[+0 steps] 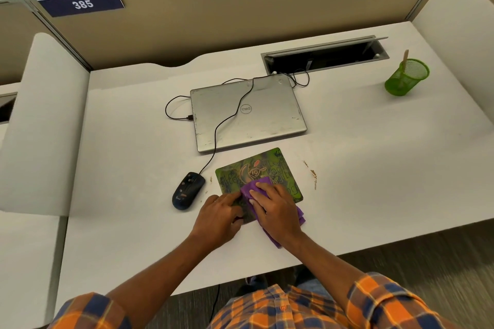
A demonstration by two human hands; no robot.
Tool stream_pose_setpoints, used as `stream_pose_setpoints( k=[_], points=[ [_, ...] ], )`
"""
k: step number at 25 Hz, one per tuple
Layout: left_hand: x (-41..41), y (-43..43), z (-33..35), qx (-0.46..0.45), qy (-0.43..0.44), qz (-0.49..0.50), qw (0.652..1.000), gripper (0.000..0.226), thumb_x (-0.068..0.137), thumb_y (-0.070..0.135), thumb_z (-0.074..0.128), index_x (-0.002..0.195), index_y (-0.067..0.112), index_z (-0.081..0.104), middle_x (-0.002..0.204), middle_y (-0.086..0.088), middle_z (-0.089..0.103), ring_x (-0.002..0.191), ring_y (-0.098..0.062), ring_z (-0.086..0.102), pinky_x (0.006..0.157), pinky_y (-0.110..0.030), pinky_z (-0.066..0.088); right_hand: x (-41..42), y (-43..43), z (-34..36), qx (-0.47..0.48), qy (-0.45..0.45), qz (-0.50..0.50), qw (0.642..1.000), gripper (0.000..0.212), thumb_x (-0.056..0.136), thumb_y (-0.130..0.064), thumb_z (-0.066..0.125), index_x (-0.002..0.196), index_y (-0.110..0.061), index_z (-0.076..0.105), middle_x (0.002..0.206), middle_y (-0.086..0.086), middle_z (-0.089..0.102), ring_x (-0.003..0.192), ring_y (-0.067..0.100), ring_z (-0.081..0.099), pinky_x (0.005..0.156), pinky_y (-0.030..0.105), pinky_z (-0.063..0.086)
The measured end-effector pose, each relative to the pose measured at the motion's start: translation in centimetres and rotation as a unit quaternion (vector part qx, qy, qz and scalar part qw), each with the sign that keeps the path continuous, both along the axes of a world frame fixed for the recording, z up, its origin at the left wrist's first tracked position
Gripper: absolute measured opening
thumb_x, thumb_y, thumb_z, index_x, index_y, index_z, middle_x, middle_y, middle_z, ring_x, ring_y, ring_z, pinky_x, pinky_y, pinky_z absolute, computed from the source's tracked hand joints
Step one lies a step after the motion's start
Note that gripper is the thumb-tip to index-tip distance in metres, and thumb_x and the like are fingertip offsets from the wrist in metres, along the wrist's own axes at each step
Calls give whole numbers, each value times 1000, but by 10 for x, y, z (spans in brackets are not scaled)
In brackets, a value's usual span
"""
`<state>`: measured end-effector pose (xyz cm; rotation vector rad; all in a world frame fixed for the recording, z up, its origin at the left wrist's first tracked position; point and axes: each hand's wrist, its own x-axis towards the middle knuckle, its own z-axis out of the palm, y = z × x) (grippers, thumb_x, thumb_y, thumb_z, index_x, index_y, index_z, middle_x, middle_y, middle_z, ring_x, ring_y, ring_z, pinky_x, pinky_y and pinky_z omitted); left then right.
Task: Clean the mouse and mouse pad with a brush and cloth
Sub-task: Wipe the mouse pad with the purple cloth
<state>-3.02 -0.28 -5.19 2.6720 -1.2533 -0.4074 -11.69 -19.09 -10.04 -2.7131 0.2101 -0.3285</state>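
A green patterned mouse pad lies on the white desk, in front of a closed laptop. My right hand presses a purple cloth flat onto the pad's near half. My left hand rests its fingers on the pad's near left corner and holds it down. A black wired mouse sits on the desk just left of the pad, apart from both hands. A wooden brush handle sticks out of a green mesh cup at the far right.
A closed silver laptop lies behind the pad, with the mouse cable looping over its lid. An open cable tray sits at the back. Brown crumbs lie right of the pad. Partition walls stand behind and on both sides.
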Motion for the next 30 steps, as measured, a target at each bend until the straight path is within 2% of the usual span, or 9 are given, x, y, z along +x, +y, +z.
stream_pose_setpoints(
  k=[4,7,13,15,17,19,21,25,30],
  points=[
    [-1,-8,0,-6,16,33,999,20,95,43,71,106,29,80,133,4,71,121,-22,66,98,-41,50,9,-1,3,-41,10,49,998,42,98,-35,76,134,-15,74,137,10,72,122,33,69,92,41,65],
    [1,-13,-2,22,18,52,998,23,92,46,73,101,27,80,126,3,74,120,-21,65,100,-40,48,14,-16,5,-58,8,76,995,43,95,-29,80,134,-12,75,136,12,73,120,35,70,89,42,66],
    [7,-16,-3,40,34,57,997,26,91,48,73,107,28,78,131,6,71,127,-18,60,107,-40,41,34,-57,16,-18,43,-31,998,36,103,-22,70,136,-7,72,138,14,69,119,35,64,88,44,63],
    [4,-16,-2,35,42,61,997,35,92,46,74,122,31,72,136,6,67,131,-19,58,110,-41,40,38,-65,19,23,43,-72,996,33,104,-20,69,133,-5,73,136,15,69,118,35,63,87,45,63],
    [1,-18,-2,34,45,78,995,61,91,45,75,147,28,56,154,2,55,144,-24,49,118,-44,38,43,-58,22,69,30,-109,991,32,105,-21,67,133,-6,73,135,14,68,119,32,61,85,43,63],
    [-1,-19,-4,47,33,105,993,87,90,46,76,163,22,35,172,-4,33,159,-28,31,127,-48,29,50,-34,25,76,8,-83,994,32,106,-24,66,133,-9,73,134,12,68,119,28,61,88,39,62],
    [2,-20,-8,62,26,117,991,99,91,51,75,168,19,22,177,-5,19,165,-26,17,132,-49,19,56,-4,26,43,14,-4,999,35,108,-29,62,137,-12,71,138,11,68,125,29,61,96,39,59],
    [10,-19,-12,74,49,131,987,104,87,62,75,167,22,21,176,-2,25,163,-21,23,133,-52,10,66,6,25,-13,60,64,996,40,108,-32,58,143,-14,68,146,12,65,130,35,60,104,49,56],
    [14,-24,-15,102,39,131,985,106,84,63,77,165,18,26,176,-4,25,163,-22,25,132,-55,7,77,-26,24,-19,72,18,997,39,104,-22,66,140,-8,69,143,17,66,127,40,62,101,49,57]
  ],
)
